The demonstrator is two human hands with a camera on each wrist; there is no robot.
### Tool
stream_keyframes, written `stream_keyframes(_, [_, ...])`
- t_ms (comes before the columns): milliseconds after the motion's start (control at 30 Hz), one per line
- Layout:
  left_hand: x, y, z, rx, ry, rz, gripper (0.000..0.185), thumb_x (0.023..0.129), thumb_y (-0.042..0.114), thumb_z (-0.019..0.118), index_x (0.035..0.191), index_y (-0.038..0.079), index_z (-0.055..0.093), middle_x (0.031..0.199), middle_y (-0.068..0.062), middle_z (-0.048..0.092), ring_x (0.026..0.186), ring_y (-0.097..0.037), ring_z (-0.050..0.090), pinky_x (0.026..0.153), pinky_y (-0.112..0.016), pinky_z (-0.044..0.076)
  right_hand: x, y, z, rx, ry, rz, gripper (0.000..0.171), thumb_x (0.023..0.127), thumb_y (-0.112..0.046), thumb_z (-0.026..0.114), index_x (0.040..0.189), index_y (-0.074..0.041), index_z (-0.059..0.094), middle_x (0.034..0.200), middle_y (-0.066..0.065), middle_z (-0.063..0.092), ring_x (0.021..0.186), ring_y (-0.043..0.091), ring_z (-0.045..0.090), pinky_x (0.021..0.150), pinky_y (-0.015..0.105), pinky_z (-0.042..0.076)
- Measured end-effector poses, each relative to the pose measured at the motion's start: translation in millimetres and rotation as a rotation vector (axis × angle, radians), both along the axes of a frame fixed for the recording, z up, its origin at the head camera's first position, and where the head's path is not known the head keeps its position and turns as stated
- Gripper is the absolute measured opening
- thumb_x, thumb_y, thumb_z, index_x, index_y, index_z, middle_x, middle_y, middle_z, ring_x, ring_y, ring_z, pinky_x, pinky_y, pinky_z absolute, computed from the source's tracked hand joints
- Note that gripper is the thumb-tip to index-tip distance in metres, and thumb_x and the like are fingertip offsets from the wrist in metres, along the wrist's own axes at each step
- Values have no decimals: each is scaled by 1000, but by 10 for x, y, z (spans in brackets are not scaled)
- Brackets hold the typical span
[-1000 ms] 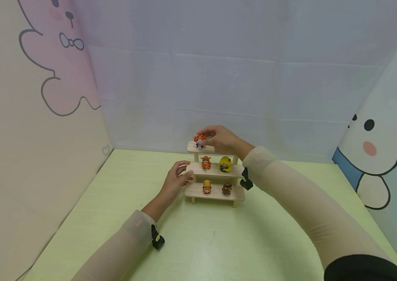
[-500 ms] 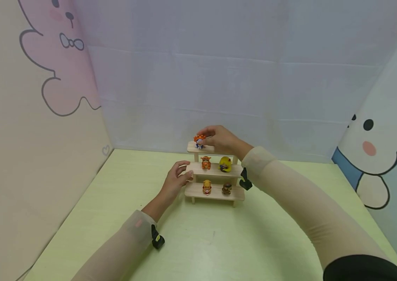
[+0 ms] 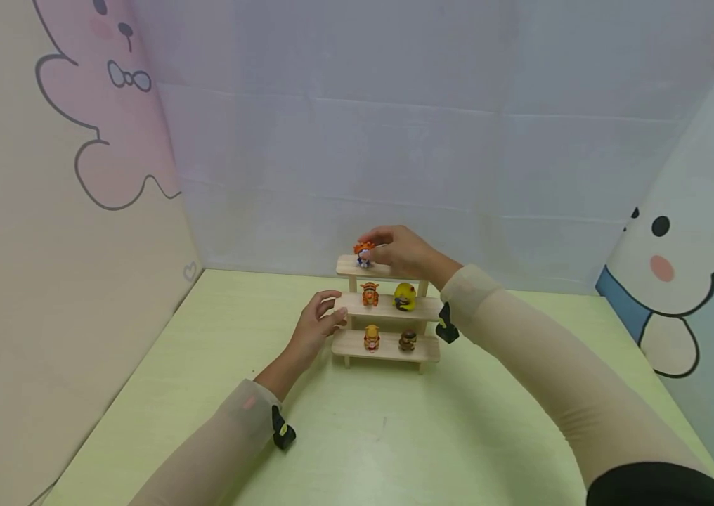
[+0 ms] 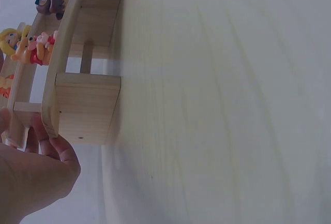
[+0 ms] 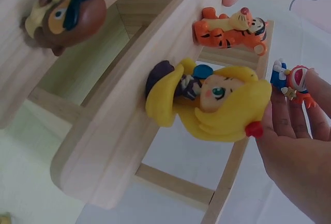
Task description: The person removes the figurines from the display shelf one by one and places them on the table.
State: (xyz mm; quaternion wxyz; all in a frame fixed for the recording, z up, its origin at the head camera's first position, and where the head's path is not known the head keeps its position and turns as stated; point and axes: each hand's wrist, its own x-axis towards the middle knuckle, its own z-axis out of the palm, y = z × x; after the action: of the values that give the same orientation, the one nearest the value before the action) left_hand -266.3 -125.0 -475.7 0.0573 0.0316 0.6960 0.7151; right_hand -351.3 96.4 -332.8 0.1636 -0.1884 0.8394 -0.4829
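Note:
A three-tier wooden display stand [image 3: 388, 306] stands on the table. My left hand [image 3: 319, 320] holds its left end at the middle tier, fingers curled under the board in the left wrist view. My right hand [image 3: 404, 249] pinches a small blue, white and orange figurine [image 5: 295, 81] at the left part of the top tier, its base close over the board. On the middle tier stand an orange tiger figurine [image 5: 232, 31] and a yellow-haired girl figurine [image 5: 212, 102]. The bottom tier bears a yellow bear figurine [image 3: 372, 337] and a brown figurine [image 5: 70, 14].
Behind the stand hangs a pale cloth backdrop [image 3: 332, 140]. Cartoon-printed panels, one with a pink bear [image 3: 123, 119] and one with a white animal [image 3: 698, 246], close off the sides. The light yellow-green table [image 3: 382, 436] reaches forward from the stand.
My right hand has shifted slightly to the right along the top tier, carrying the blue and orange figurine with it. The left hand and the stand stay in place.

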Motion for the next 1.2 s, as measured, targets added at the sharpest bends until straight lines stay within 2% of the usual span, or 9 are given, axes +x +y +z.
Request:
stream_keyframes(233, [0,-15,-4,-1,5,-2,45,103,22,67,144,16,50,148,-13,54,99,-18,66,88,-34,52,14,74,-16,-121,-91,-8,40,103,-7,63,142,-5,58,142,10,58,126,27,59,104,43,50])
stream_keyframes(400, [2,-24,-10,0,7,4,44,103,21,66,144,16,51,146,-13,56,97,-17,66,86,-33,53,11,134,-29,-188,-158,-39,42,103,-6,64,144,-2,57,144,11,56,128,27,58,105,39,50])
stream_keyframes(533, [-1,-26,-9,9,6,3,44,103,20,66,143,15,51,144,-14,57,96,-17,66,85,-32,53,15,204,-28,-200,-163,-41,41,103,-7,63,144,-2,57,142,11,57,127,28,59,103,38,51])
stream_keyframes(767, [18,-9,10,-7,15,2,47,103,23,67,146,15,49,151,-15,51,98,-18,66,87,-33,52,38,314,-32,-260,-201,-61,43,103,-2,61,145,1,54,140,16,57,125,30,61,99,36,54])
stream_keyframes(1033, [32,12,18,1,14,6,46,103,20,66,146,13,49,140,-13,59,96,-18,66,83,-32,53,70,462,-54,-307,-223,-73,45,103,-1,60,147,3,51,142,18,57,125,30,61,97,33,55])
stream_keyframes(1200, [36,27,33,-10,22,18,45,104,20,66,145,13,50,138,-14,60,95,-18,66,82,-31,53,80,546,-61,-299,-210,-103,44,102,-1,61,146,3,52,141,18,57,121,26,64,94,31,55])
